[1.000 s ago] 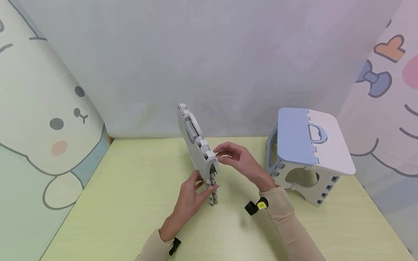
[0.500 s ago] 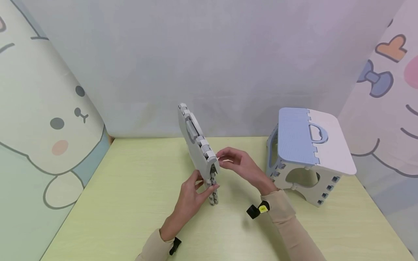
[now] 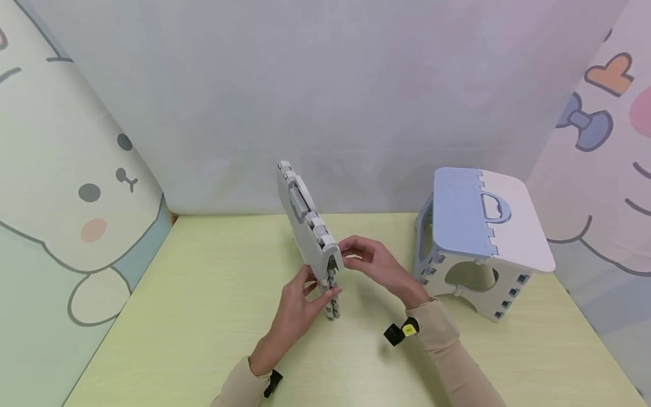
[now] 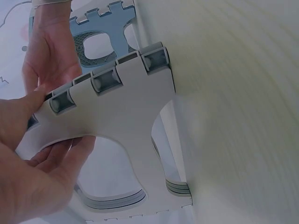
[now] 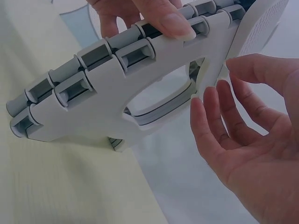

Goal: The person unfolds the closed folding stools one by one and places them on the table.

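A pale grey-white folding stool (image 3: 307, 234), folded nearly flat, stands upright on edge on the table. My left hand (image 3: 296, 310) grips its near end. In the left wrist view, the left fingers (image 4: 70, 156) reach into the leg cut-out while the thumb lies over the hinged edge. My right hand (image 3: 378, 264) is at the stool's right face, fingers loosely bent. Seen from the right wrist, the right fingertips (image 5: 210, 95) lie beside the leg panel's opening and the thumb is near the seat flap (image 5: 261, 28). Whether they touch it, I cannot tell.
An unfolded blue-and-white folding stool (image 3: 460, 212) with a carrying handle stands to the right of my right hand. The pale yellow-green table (image 3: 203, 339) meets a plain whitish backdrop (image 3: 325, 102) behind. Printed cartoon panels flank both sides.
My right hand has dropped slightly, and its fingers have drawn closer to the folded stool's right face. The left hand and both stools have stayed in place.
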